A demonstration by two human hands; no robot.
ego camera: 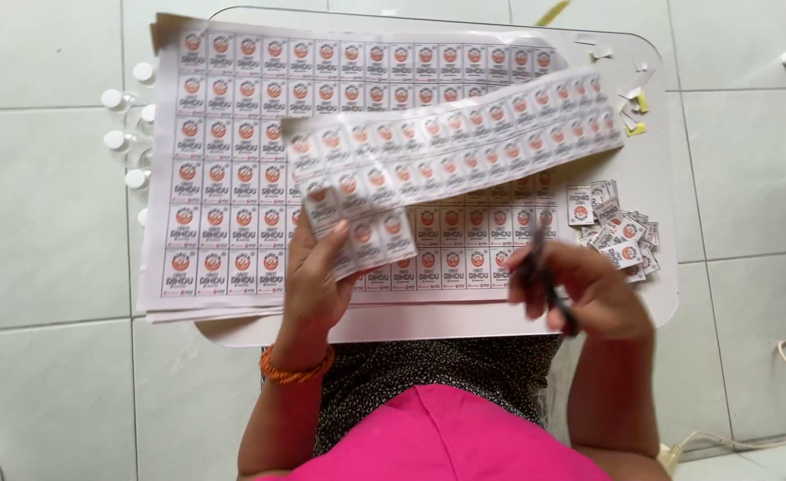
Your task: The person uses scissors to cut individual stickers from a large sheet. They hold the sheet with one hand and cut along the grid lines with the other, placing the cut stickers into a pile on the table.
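While one strip [446, 151] is held, scissors [549, 285] wait.

A makeshift home workspace on a pale tiled floor [45, 223]. A low white worktop [651, 169] carries printed label sheets [232, 160]. Small white caps [126, 116] lie beside it.

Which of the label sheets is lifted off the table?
The cut strip in the left hand. It is raised, tilted and narrow, while the full sheets lie flat on the white table.
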